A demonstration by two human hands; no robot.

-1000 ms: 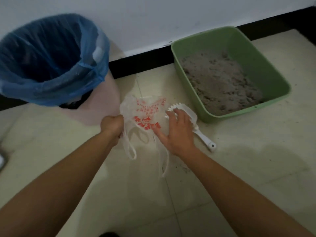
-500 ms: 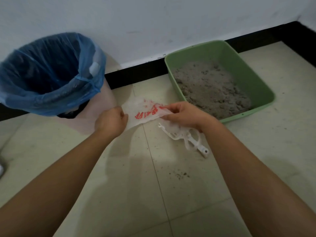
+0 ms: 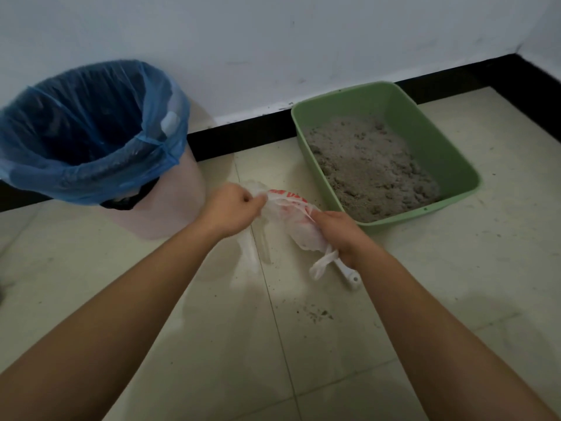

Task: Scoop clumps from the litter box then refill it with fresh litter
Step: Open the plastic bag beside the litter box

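A green litter box [image 3: 449,147] holding grey clumpy litter [image 3: 367,165] stands on the tiled floor by the wall. In front of it, both hands hold a thin white plastic bag with red print [image 3: 291,217] just above the floor. My left hand [image 3: 230,208] pinches the bag's upper edge. My right hand [image 3: 340,235] grips its lower right part, and a bag handle dangles below. A white scoop lies under my right hand; only its handle end [image 3: 350,276] shows.
A pink bin with a blue liner [image 3: 91,132] stands at the left against the black baseboard [image 3: 243,138]. Spilled litter crumbs [image 3: 318,316] lie on the tiles near my right forearm.
My right hand left the scoop, took hold of the bag and moved down to the right. The bag came up off the floor and bunched between both hands.
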